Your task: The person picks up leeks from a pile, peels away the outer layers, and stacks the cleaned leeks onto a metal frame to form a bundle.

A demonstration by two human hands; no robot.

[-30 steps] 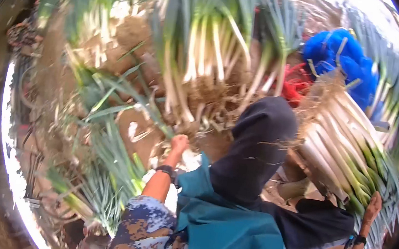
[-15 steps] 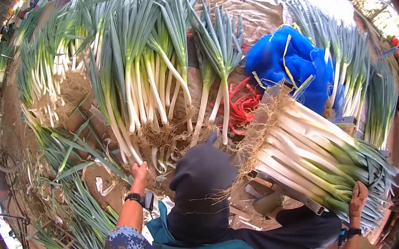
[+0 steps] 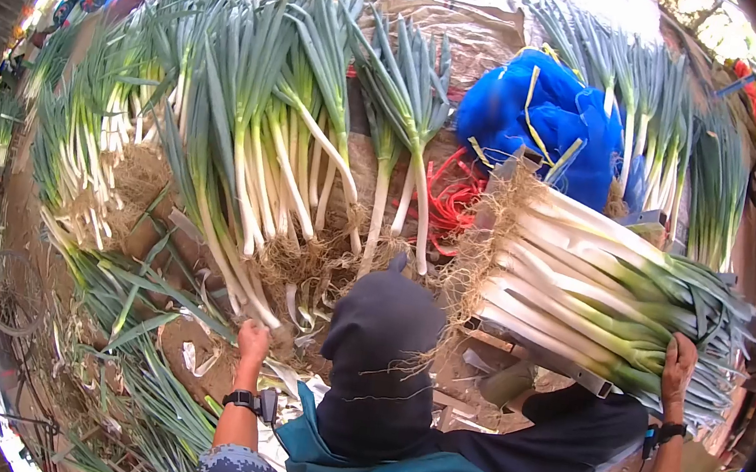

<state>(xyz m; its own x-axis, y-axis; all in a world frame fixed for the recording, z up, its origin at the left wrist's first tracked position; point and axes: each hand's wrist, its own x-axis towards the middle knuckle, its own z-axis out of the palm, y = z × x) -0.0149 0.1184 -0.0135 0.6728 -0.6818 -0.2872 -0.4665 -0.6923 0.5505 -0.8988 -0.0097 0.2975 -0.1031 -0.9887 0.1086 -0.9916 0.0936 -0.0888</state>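
Right hand (image 3: 679, 365) rests on the leek stack (image 3: 570, 283) at right, where light, even pressure should steady it without bruising; left hand (image 3: 252, 343) curls beside loose leeks (image 3: 246, 220) at left; cannot tell whether either grips.

The brown ground (image 3: 175, 339) carried rows of leeks (image 3: 251, 79), a tangle of red strands (image 3: 450, 205) and a crumpled blue net (image 3: 553, 116).

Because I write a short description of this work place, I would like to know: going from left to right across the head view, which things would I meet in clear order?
Spoked wheel → left hand → dark-clothed knee → blue netting → right hand.
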